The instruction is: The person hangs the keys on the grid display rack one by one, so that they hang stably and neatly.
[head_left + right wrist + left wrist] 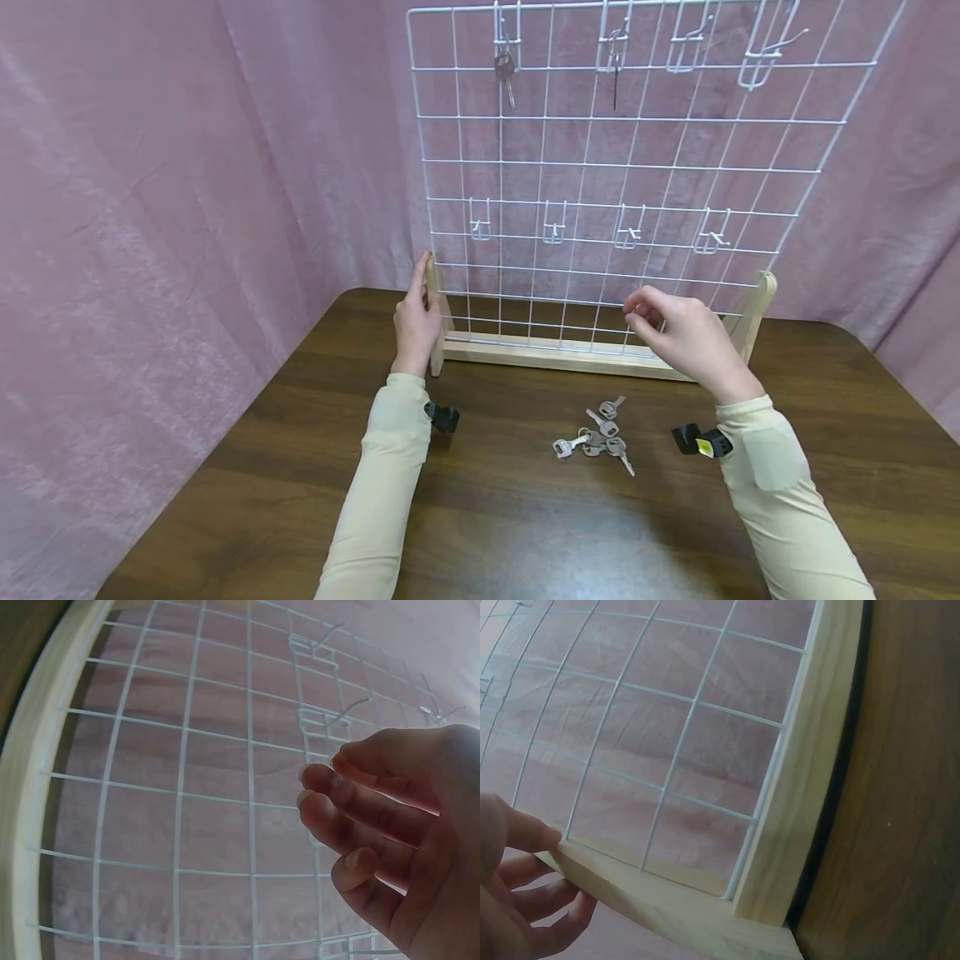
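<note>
My left hand (416,325) holds the top of the wooden stand's left upright (437,321). In the left wrist view its thumb (536,831) lies on one side of the wood and its fingers (544,896) on the other. The stand carries a white wire grid (543,119). In front of the grid's lower right part hovers my right hand (686,337), fingers loosely bent and holding nothing. Two keys hang from upper hooks: one key (506,67) at the far left, another key (616,54) on the second hook, seen edge-on.
Several loose keys (592,442) lie in a cluster on the brown table (525,517) between my forearms. Two upper hooks on the right, including one hook (765,54), and a lower row of short hooks (553,232) bear no keys. A pink curtain (187,208) hangs behind.
</note>
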{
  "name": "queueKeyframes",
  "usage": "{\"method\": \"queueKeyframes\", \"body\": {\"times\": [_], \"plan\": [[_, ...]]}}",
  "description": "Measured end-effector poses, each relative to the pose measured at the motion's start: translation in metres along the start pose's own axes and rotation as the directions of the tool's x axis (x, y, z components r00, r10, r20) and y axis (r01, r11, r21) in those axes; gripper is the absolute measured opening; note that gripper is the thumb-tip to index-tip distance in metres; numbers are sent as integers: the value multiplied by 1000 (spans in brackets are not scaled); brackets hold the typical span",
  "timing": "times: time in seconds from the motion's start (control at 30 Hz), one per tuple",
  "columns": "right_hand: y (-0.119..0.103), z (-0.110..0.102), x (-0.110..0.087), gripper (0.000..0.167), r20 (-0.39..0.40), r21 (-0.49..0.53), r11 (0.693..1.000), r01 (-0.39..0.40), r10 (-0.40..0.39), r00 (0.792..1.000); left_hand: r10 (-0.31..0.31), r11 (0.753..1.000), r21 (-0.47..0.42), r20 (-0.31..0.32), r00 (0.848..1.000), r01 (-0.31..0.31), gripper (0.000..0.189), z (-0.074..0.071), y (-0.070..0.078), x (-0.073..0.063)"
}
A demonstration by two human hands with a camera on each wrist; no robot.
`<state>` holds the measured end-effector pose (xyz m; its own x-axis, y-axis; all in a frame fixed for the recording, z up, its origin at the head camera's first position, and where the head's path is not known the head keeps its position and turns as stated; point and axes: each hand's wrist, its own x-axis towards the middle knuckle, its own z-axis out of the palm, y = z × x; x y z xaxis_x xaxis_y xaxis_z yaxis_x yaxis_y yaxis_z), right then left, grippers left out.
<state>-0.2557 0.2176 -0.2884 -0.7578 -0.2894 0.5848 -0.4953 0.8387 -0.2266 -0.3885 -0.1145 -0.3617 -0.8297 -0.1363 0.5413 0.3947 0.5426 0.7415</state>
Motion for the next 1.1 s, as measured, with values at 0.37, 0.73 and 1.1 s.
{"method": "queueKeyframes", "body": {"times": [0.37,0.73,1.1], "plan": [[18,40,-18,15,480,136,976,170,-215,851,19,993,118,-22,1000,-16,73,-1,6,0],[32,80,-28,28,654,291,952,92,-268,707,0,994,109,-22,1000,2,74,-5,6,0],[38,95,-33,15,685,296,953,68,-261,680,8,994,109,-18,1000,-6,73,-2,4,-1]]}}
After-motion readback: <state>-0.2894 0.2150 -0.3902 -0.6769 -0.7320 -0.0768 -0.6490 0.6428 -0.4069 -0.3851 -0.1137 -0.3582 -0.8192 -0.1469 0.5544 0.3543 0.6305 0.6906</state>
